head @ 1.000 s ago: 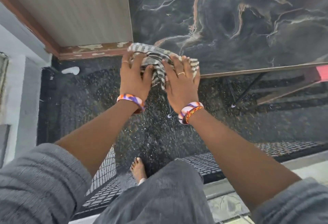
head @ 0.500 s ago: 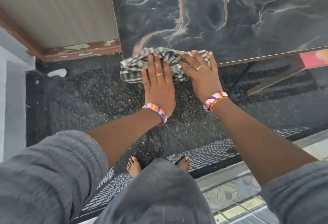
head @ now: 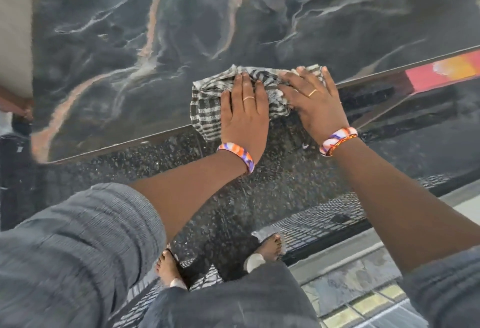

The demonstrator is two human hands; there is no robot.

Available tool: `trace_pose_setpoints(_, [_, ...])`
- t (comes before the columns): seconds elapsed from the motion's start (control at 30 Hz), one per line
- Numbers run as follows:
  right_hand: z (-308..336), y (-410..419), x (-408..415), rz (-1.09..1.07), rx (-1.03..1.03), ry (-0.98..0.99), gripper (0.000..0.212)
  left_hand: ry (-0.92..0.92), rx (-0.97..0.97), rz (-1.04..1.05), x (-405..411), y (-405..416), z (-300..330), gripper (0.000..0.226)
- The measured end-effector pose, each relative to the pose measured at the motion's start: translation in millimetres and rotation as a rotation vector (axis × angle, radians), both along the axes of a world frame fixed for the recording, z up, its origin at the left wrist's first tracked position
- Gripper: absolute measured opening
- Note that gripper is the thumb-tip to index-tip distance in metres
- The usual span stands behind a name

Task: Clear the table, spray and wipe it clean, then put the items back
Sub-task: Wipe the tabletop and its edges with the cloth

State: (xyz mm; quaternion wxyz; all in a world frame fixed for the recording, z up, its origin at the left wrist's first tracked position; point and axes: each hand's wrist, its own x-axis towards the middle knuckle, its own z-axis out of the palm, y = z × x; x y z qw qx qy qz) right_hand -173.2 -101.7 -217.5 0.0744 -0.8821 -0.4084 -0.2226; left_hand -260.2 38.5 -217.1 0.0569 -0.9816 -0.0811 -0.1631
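Cloth [head: 207, 104] has slid right along table [head: 181, 29] edge; both hands' fingers [head: 249, 86] press it flat.

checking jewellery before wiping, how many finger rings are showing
2: one ring on the left hand, one ring on the right hand. The cloth may hide others.

Glossy dark marble-look table [head: 233, 16], woven checked cloth [head: 207, 109], speckled polished floor [head: 259, 192]
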Motion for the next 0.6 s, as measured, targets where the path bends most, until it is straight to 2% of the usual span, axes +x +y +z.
trace_pose_setpoints(0.23, [7.6, -107.6, 78.7, -0.025, -0.033, 0.132, 0.047, 0.019, -0.018, -0.064, 82.0, -105.3, 7.4, 0.050])
trace_pose_setpoints(0.43, [9.4, -184.1, 126.9, -0.152, -0.134, 0.210, 0.082, 0.070, 0.048, -0.232, 144.8, -166.1, 18.7, 0.057])
trace_pose_setpoints(0.6, [7.6, -237.4, 160.7, -0.231, -0.153, 0.224, 0.089, 0.262, 0.000, -0.292, 185.8, -215.8, 36.9, 0.066])
